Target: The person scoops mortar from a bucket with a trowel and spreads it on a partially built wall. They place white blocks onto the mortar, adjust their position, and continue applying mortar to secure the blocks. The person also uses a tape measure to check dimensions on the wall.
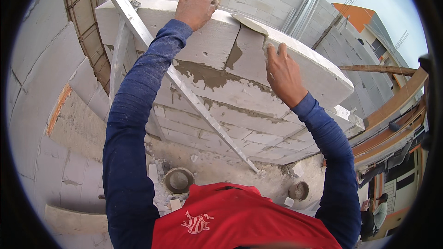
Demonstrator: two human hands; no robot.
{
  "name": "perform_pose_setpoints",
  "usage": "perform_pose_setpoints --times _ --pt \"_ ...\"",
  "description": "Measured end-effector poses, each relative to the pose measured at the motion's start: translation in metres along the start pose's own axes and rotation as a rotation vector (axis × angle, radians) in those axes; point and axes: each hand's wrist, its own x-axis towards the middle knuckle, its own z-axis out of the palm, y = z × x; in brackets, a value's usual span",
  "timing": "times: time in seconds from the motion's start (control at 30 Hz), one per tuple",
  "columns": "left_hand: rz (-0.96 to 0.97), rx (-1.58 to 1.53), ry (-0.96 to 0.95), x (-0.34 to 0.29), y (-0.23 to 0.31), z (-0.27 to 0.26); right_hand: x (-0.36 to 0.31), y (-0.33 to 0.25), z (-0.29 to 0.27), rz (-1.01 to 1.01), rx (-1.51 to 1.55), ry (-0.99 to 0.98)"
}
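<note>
And here we go, low in the view, we've got print on the red shirt (244, 221) — a white emblem (197, 222), over on the wearer's left side of the chest! Look at that: tall, stylised shapes bunched together in a curved badge, pale strokes against the red. Up at its upper right there's a smaller row of characters, slanting along with the cloth. The steep angle warps the lot — too small and distorted to read with any certainty.
</note>
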Motion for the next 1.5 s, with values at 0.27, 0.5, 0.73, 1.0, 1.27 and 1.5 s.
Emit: perform_pose_setpoints --times 0.27,0.5,0.73,1.0,1.27,1.5 --pt "-0.106 -0.107 0.129 0.001 -0.003 0.019 -0.015 -0.018 0.010 -0.104 -0.431 -0.066" --pt "-0.157 -0.099 0.187 -0.003 -0.008 0.008 -0.032 0.031 -0.069 -0.214 -0.053 -0.122" --pt "-0.169 -0.130 0.220 -0.006 -0.006 0.009 0.009 0.053 -0.109 0.252 0.883 -0.541" --pt "-0.198 -0.192 0.278 0.004 -0.009 0.014 0.040 0.047 -0.084 0.415 1.387 -0.657" --pt "-0.186 -0.184 0.316 0.001 -0.004 0.017 0.086 0.048 -0.048 0.555 1.365 -0.769" --pt "-0.213 -0.176 0.310 -0.004 -0.005 0.018 0.086 0.085 -0.133 0.471 1.170 -0.993"
